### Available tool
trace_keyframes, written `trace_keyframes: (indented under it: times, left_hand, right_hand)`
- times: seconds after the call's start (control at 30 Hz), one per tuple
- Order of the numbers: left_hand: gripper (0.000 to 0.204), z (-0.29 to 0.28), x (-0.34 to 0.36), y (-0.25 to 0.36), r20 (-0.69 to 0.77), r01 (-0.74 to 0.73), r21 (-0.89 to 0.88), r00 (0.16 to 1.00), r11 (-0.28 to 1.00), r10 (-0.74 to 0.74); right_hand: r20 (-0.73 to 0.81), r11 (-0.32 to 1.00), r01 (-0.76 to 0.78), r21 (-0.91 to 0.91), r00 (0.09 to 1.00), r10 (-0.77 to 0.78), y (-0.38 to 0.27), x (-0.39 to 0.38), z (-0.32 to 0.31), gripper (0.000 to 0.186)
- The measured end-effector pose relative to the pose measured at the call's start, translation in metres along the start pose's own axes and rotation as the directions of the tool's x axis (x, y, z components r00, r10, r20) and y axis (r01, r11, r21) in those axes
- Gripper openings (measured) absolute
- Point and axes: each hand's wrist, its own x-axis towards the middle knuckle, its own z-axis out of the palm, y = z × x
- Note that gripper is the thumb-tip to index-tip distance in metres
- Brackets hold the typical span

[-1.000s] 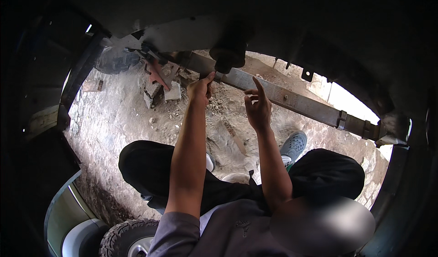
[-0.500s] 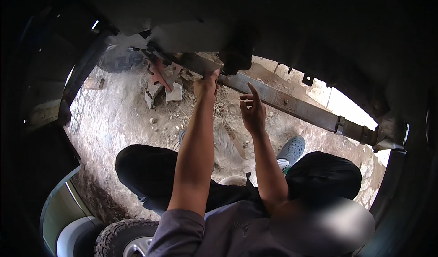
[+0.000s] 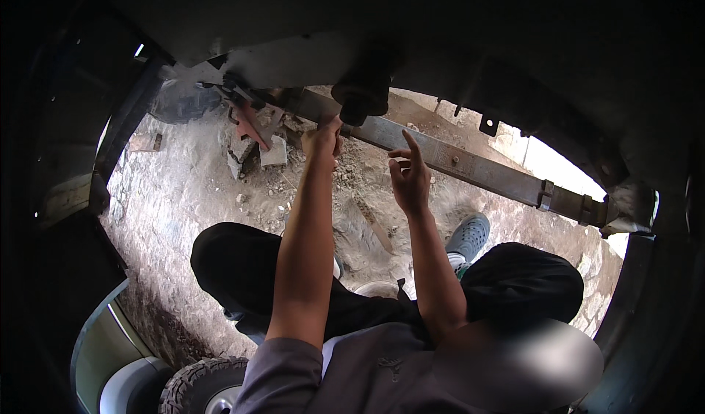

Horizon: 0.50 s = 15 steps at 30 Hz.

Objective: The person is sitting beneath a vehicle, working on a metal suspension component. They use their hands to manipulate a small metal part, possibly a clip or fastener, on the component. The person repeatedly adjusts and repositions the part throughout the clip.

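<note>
My left hand has its fingers curled at the lower end of a dark cylindrical part under the dark vehicle body; whatever is in its grip is hidden. Behind that hand, a long grey metal bar crosses diagonally. My right hand is raised to the right of the left, in front of the bar, with its index finger stretched upward, the other fingers loosely bent and apart, and nothing in it.
Dark body panels surround the opening. A red metal object lies by broken blocks and rubble on the rough floor. A tyre is at lower left, and my crossed legs and grey shoe are below.
The view has shifted slightly back and forth. My left hand stays at the cylindrical part; my right hand has dipped a little from where it was a second ago, its index finger still extended.
</note>
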Motion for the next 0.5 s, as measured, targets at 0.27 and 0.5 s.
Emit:
trace_keyframes:
  times: [0.27,0.5]
  left_hand:
    - [0.039,0.007,-0.005,-0.003,-0.054,-0.06,-0.043,0.997,0.997,0.058]
    - [0.039,0.015,-0.01,0.005,-0.086,-0.021,0.0,0.996,1.0,0.02]
  right_hand:
    - [-0.077,0.996,-0.081,0.024,0.994,0.082,0.007,0.0,-0.006,0.063]
    - [-0.124,0.977,-0.154,0.146,0.977,0.173,-0.001,0.003,0.003,0.061]
